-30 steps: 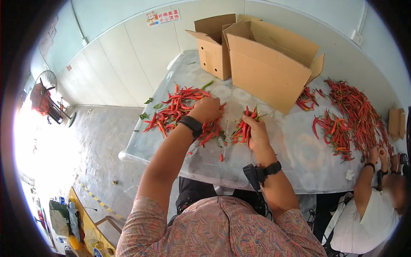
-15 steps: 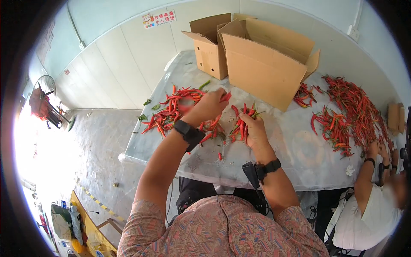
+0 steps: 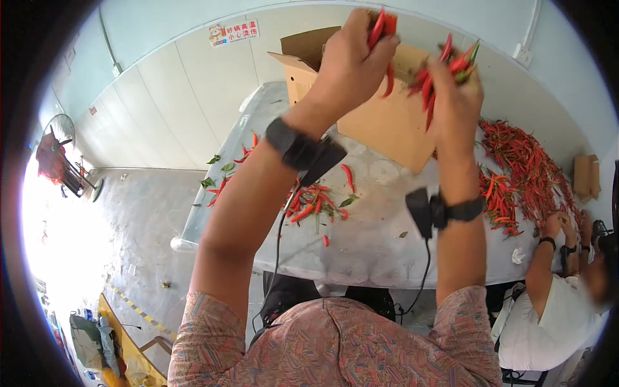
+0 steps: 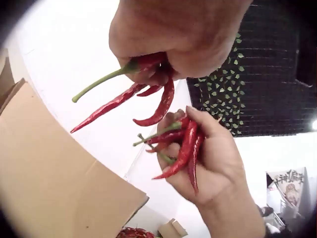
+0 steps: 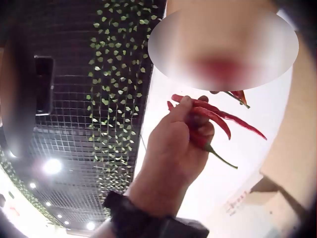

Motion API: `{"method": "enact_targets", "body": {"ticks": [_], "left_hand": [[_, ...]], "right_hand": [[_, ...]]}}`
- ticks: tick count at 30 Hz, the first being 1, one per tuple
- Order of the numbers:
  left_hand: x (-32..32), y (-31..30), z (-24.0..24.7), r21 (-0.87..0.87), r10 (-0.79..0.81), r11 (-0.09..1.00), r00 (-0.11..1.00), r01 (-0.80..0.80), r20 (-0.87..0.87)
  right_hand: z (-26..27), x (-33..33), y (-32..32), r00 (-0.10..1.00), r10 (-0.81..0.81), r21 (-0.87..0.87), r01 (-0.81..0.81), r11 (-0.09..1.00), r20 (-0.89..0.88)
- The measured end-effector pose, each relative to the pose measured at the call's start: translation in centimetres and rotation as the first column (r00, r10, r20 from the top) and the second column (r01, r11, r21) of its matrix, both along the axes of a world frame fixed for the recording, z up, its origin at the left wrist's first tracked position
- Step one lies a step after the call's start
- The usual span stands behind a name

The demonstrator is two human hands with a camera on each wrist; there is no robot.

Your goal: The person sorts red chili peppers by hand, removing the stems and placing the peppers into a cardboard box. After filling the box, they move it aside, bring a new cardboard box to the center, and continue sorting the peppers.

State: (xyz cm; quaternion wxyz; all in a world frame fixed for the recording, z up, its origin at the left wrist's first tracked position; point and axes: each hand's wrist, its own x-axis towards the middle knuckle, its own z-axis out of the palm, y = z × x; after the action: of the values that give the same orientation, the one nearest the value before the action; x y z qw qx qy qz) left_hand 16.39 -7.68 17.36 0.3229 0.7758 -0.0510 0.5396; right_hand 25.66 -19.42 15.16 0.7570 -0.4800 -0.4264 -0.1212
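Both hands are raised in front of and above the cardboard boxes, side by side. My left hand [image 3: 353,61] grips a few red chili peppers [image 4: 159,105], their tips and one green stem sticking out below the fist in the left wrist view. To its right, my right hand [image 3: 458,106] holds a bunch of red chili peppers [image 4: 186,153] with green stems, the thumb across them. Below on the table lies a loose heap of chili peppers [image 3: 316,205], partly hidden by the left forearm. A single red chili pepper [image 3: 349,177] lies apart from it.
The large open cardboard box [image 3: 380,132] stands behind on the plastic-covered table [image 3: 367,248], beside a smaller cardboard box [image 3: 298,84]. A big chili pile [image 3: 525,155] spreads at the right, where another person's hands [image 3: 556,224] work. Green leaves [image 3: 213,159] lie at the left edge.
Both hands have lifted from the tabletop up and away to the boxes, carrying chili peppers. The left hand has gathered several from the heap, and fewer now show there.
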Motion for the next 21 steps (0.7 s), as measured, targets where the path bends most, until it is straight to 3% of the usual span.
{"method": "enact_targets", "body": {"ticks": [2,3,4,5,6,7,8,9,11,13,15,16,17,19,20,21], "left_hand": [[1.0,-1.2,2.2,-0.108,-0.190,0.975,0.981,0.192,0.028],[2.7,-0.7,2.3,-0.110,-0.194,0.974,0.981,0.196,0.029],[5.3,0.6,2.1,0.023,-0.022,1.000,0.999,0.021,0.050],[7.3,1.9,1.3,0.149,0.147,0.976,0.985,-0.159,0.092],[8.7,3.3,-0.2,0.145,0.144,0.977,0.986,-0.156,0.085],[10.2,4.5,-2.5,0.202,0.279,0.937,0.958,-0.286,0.064],[10.8,5.3,-3.6,0.264,0.411,0.873,0.910,-0.411,0.058],[9.7,5.3,-3.6,0.262,0.413,0.873,0.909,-0.412,0.054],[5.2,5.1,-3.9,0.159,0.264,0.958,0.949,-0.237,-0.172],[1.7,5.7,-5.5,0.199,0.163,0.972,0.965,-0.122,-0.207],[-1.9,5.7,-7.7,0.185,0.228,0.971,0.822,-0.152,-0.522],[-3.7,5.2,-8.8,0.194,0.218,0.973,0.766,-0.123,-0.605],[-5.2,4.8,-10.1,0.201,0.208,0.975,0.700,-0.094,-0.683],[-7.1,5.1,-13.5,0.337,0.250,0.941,0.597,0.036,-0.762],[-7.9,4.8,-14.7,0.362,0.293,0.931,0.487,0.050,-0.823],[-8.7,4.1,-15.3,0.384,0.334,0.921,0.369,0.067,-0.867]], "right_hand": [[2.2,3.1,1.2,0.999,-0.035,0.024,0.034,0.999,0.035],[3.2,5.0,1.9,0.990,-0.127,-0.099,0.134,0.986,0.067],[3.8,6.6,2.4,0.971,-0.213,-0.219,0.232,0.948,0.108],[3.3,7.9,3.1,0.971,-0.216,-0.223,0.235,0.946,0.106],[1.9,9.3,3.9,0.799,-0.492,-0.332,0.595,0.732,0.347],[0.5,10.1,4.0,0.509,-0.623,-0.329,0.860,0.389,0.594],[0.0,10.4,3.7,0.434,-0.675,-0.181,0.892,0.414,0.597],[-0.2,9.3,3.2,0.436,-0.672,-0.185,0.891,0.414,0.598],[-0.6,4.4,1.4,0.782,-0.501,-0.107,0.572,0.813,0.372],[-1.9,-0.4,0.4,0.953,-0.226,-0.376,0.289,0.880,0.202],[-5.7,-0.4,2.0,0.882,-0.149,-0.574,0.411,0.708,0.448],[-8.4,0.1,3.0,0.876,-0.062,-0.630,0.390,0.672,0.477],[-11.0,0.6,4.1,0.866,0.027,-0.681,0.373,0.630,0.499],[-14.5,0.7,4.9,0.903,0.111,-0.840,0.334,0.428,0.416],[-15.8,0.8,5.3,0.904,0.115,-0.840,0.329,0.431,0.413],[-16.7,0.8,5.6,0.896,0.133,-0.878,0.370,0.305,0.424]]}}
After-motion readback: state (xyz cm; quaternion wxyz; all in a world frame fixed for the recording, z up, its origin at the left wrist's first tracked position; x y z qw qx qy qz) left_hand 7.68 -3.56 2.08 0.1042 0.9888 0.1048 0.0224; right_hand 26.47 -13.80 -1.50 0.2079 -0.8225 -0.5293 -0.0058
